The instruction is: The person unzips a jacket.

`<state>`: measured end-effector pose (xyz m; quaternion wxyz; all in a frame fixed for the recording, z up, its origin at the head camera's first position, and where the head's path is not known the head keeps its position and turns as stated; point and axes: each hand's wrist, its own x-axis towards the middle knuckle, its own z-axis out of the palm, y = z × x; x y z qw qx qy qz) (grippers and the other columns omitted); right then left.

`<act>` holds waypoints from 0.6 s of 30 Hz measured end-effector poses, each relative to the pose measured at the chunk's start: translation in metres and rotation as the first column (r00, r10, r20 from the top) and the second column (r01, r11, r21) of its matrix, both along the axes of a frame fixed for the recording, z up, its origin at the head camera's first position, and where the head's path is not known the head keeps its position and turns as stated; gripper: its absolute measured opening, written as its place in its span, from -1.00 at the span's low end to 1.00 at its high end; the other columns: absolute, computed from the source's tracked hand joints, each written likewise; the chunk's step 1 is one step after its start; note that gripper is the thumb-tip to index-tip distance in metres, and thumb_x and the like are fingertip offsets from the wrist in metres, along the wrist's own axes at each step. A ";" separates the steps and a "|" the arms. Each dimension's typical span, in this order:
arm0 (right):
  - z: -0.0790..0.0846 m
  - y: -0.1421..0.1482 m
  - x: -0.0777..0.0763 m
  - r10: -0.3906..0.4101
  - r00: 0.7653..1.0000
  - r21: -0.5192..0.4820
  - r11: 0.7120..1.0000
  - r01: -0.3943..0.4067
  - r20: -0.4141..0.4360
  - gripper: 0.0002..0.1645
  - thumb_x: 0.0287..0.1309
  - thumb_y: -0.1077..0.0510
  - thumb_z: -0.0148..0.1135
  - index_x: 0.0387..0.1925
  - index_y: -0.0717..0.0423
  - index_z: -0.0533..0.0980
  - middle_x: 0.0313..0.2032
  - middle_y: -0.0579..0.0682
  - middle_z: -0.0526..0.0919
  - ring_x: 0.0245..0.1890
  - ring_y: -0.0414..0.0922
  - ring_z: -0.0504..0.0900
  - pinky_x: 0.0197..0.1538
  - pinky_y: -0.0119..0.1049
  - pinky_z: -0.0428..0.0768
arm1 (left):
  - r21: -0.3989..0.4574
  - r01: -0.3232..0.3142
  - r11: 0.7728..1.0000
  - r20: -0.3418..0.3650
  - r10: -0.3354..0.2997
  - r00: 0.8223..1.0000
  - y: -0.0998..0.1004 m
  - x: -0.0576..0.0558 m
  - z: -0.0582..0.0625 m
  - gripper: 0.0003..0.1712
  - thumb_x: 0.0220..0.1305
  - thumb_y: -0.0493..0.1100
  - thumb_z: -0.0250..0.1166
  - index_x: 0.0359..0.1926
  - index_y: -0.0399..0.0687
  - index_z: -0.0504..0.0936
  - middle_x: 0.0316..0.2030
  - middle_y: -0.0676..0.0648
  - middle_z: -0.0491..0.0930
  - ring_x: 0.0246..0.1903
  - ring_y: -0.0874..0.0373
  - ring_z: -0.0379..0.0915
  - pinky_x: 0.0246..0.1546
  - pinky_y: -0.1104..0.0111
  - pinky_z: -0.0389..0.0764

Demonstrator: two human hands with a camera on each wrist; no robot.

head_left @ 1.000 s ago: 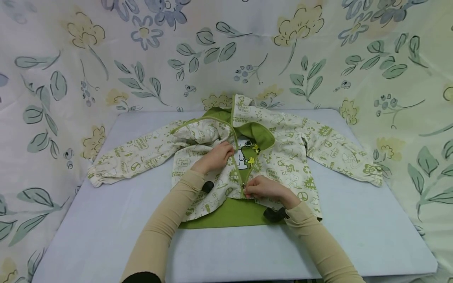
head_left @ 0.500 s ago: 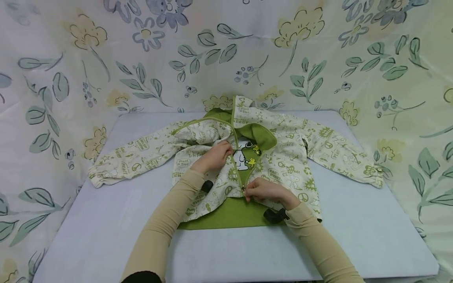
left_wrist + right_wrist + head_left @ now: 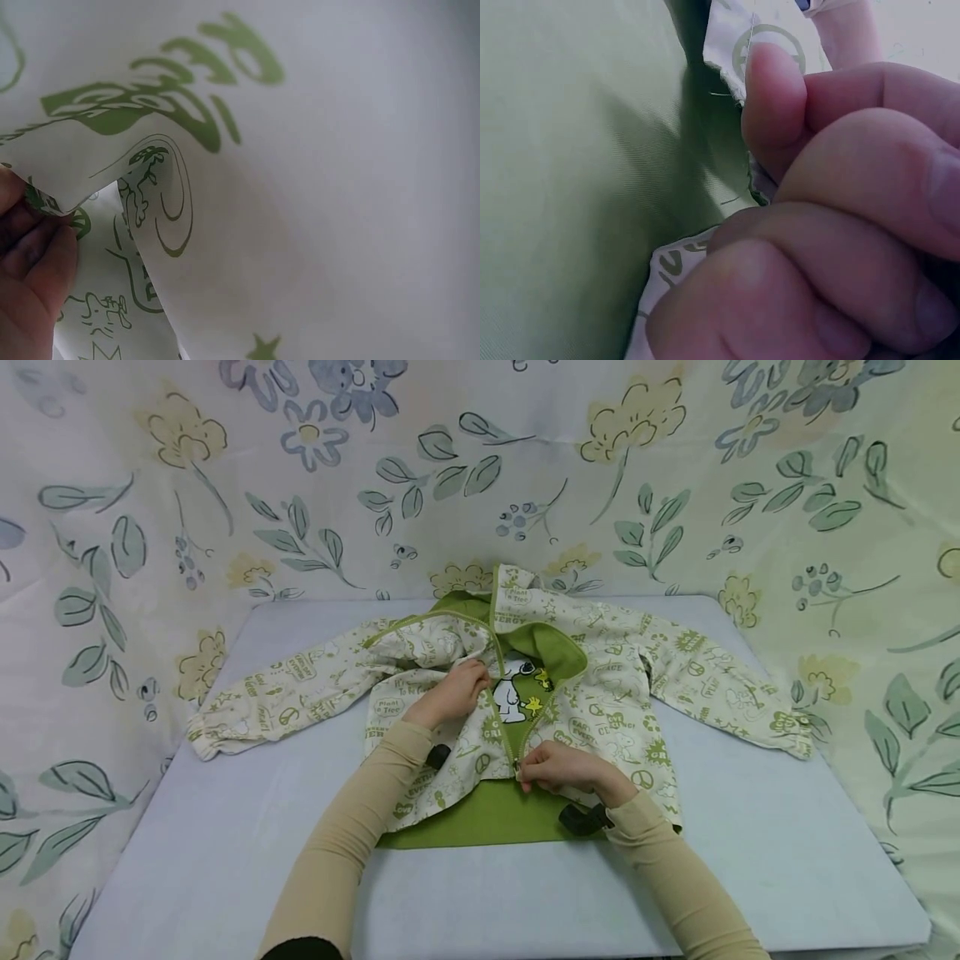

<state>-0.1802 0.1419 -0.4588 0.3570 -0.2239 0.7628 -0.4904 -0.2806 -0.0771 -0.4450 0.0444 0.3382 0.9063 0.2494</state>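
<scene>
A hooded zip jacket [image 3: 607, 702], white with green print and green lining, lies front up with both sleeves spread. Its zipper [image 3: 516, 766] is joined only near the bottom, and the gap above shows a cartoon dog print [image 3: 512, 697] on green cloth. My left hand [image 3: 453, 693] grips the left front panel beside the zipper edge; in the left wrist view its fingers [image 3: 52, 262] pinch the folded fabric. At the zipper's bottom end, my right hand [image 3: 566, 768] pinches with thumb and forefinger. Whether it has the pull tab or the cloth is hidden. The right wrist view shows the other fingers [image 3: 757, 300] curled.
A white table [image 3: 480, 902] bears the jacket. Behind it and at both sides hangs a floral curtain [image 3: 480, 493]. The jacket's green hem lining [image 3: 480, 818] shows beneath the front panels. Black wrist straps [image 3: 581, 818] sit near the cuffs.
My right hand and the zipper's bottom end have shifted slightly toward the near edge. The left hand keeps its grip on the front panel with barely any movement.
</scene>
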 end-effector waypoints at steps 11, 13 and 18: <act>-0.003 0.000 0.003 0.039 0.999 0.002 0.999 -0.039 0.015 -0.69 0.21 0.25 0.04 -0.54 0.34 0.58 -0.73 -0.06 0.44 -0.80 -0.31 0.13 -0.70 -0.50 0.16 | 0.053 -0.056 0.997 0.026 0.055 0.998 -0.004 -0.001 -0.003 -0.77 0.45 -0.26 -0.11 -0.16 -0.23 0.49 -0.21 -0.12 0.40 -0.25 0.09 0.34 -0.24 0.34 0.45; -0.003 0.000 0.005 0.060 0.998 0.004 0.998 -0.060 0.025 -0.70 0.20 0.25 0.04 -0.54 0.32 0.58 -0.69 -0.04 0.48 -0.80 -0.31 0.14 -0.70 -0.51 0.16 | 0.068 -0.076 0.995 0.038 0.073 0.997 -0.007 -0.003 -0.002 -0.78 0.45 -0.26 -0.11 -0.19 -0.22 0.48 -0.23 -0.12 0.38 -0.30 0.08 0.30 -0.31 0.33 0.43; -0.004 0.000 0.006 0.070 0.997 0.003 0.998 -0.070 0.022 -0.69 0.20 0.24 0.05 -0.55 0.34 0.58 -0.73 -0.06 0.41 -0.80 -0.32 0.13 -0.71 -0.51 0.15 | 0.090 -0.079 0.993 0.061 0.074 0.995 -0.009 -0.005 0.003 -0.79 0.45 -0.27 -0.12 -0.23 -0.16 0.46 -0.25 -0.09 0.35 -0.37 0.08 0.25 -0.37 0.30 0.39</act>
